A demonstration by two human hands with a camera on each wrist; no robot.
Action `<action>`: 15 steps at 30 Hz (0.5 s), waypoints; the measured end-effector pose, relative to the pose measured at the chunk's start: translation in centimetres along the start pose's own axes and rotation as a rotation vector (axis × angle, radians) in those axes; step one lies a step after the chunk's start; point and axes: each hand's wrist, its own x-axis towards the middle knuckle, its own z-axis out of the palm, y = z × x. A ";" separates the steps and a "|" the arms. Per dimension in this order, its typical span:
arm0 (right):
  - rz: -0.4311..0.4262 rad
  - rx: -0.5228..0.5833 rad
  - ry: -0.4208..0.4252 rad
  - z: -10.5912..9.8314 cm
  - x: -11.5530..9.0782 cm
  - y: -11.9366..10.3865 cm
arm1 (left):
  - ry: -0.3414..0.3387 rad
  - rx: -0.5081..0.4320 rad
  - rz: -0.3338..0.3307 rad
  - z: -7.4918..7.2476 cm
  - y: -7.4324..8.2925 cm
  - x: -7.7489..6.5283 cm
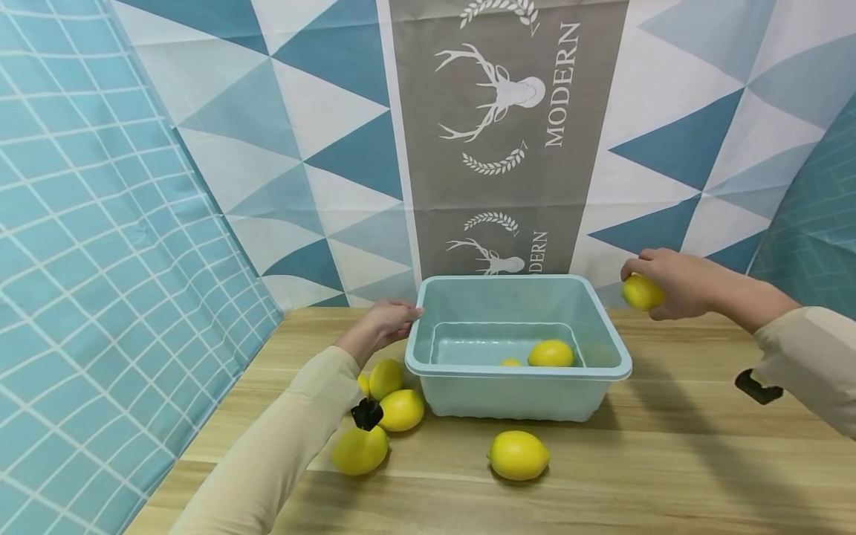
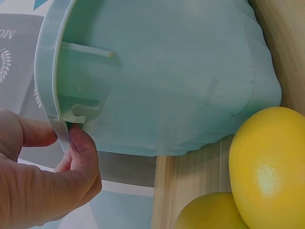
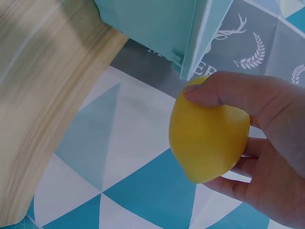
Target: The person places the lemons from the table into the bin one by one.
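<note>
A pale teal plastic basin [image 1: 515, 394] stands on the wooden table, with a lemon [image 1: 551, 354] and the top of another yellow one [image 1: 511, 362] visible inside. My left hand [image 1: 388, 324] pinches the basin's left rim between thumb and fingers; the left wrist view shows the thumb [image 2: 38, 132] on the outer side of the lip. To the right of the basin, my right hand [image 1: 682, 282] grips a lemon [image 3: 209, 133] in the air, above the table and a little beyond the right rim. Its thumb lies across the lemon's upper side.
Several lemons [image 1: 401, 410] lie left of the basin, partly behind my left forearm. One lemon [image 1: 519, 455] sits in front of the basin. A patterned cloth [image 1: 334, 148] hangs behind the wooden table [image 1: 669, 475], and a blue checked cloth [image 1: 100, 260] covers the left side.
</note>
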 end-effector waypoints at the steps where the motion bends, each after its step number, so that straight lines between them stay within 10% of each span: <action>1: 0.000 -0.001 -0.001 0.0 0.0 -0.1 | 0.000 -0.003 0.001 0.0 0.0 0.0; 15: -0.020 -0.025 -0.006 -1.4 0.7 -0.9 | 0.001 -0.022 0.006 0.1 0.1 -0.1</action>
